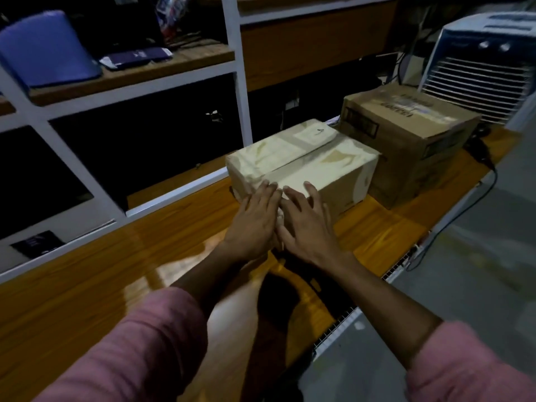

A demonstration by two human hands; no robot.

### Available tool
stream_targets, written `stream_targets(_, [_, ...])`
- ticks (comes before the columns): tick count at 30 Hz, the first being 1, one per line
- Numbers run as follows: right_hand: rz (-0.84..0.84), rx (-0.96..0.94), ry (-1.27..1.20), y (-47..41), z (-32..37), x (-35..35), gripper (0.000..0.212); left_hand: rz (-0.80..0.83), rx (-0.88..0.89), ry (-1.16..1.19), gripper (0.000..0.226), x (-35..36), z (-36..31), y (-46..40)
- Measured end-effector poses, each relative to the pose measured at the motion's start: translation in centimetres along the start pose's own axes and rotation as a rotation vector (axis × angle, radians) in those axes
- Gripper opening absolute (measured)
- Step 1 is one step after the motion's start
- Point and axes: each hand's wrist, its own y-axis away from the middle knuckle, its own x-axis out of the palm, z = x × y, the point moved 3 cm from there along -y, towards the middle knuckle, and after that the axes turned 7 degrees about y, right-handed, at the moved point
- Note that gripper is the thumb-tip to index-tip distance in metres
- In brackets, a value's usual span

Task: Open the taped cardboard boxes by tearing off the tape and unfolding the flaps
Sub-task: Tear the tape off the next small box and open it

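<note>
Both hands lie side by side on the near end of the pale box, which sits on the wooden desk, right of centre. The left hand rests flat with its fingers spread over the box's near top edge; the right hand is just beside it, touching it, fingers also spread flat and reaching onto the top. Neither hand is closed around anything. The tape runs along the top seam of the box and its flaps lie shut. A brown box, also shut, stands just beyond it, further right and touching it. White shelving rises along the far side of the desk, a blue bin on a far left shelf. A white fan unit stands far right. Pink sleeves cover both forearms
</note>
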Motion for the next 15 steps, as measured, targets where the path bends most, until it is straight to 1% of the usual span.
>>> stream_targets(4, [0.003, -0.103, 0.09, 1.1, 1.2, 0.4, 0.054, -0.105, -0.041, 0.109, 0.073, 0.9, 0.5, 2.4])
stream_targets(6, [-0.011, -0.145, 0.111, 1.6, 2.6, 0.3, 0.054, -0.163, -0.047, 0.157, 0.075, 1.2, 0.5, 3.9])
stream_targets(8, [-0.034, -0.179, 0.097, 2.0, 4.1, 0.3, 0.051, -0.183, -0.095, 0.203, 0.073, 1.2, 0.6, 5.7])
stream_targets(10, [-0.071, -0.207, 0.048, 2.6, 5.7, 0.2, 0.048, -0.187, -0.161, 0.203, 0.071, 1.3, 0.9, 8.1])
stream_targets(12, [-0.131, -0.25, -0.067, 3.7, 7.3, 0.3, 0.04, -0.189, -0.209, 0.187, 0.073, 1.3, 1.4, 10.6])
stream_targets(15, [-0.281, -0.28, -0.257, 5.7, 9.9, -0.2, 0.027, -0.207, -0.348, 0.254, 0.074, 0.6, 2.5, 14.0])
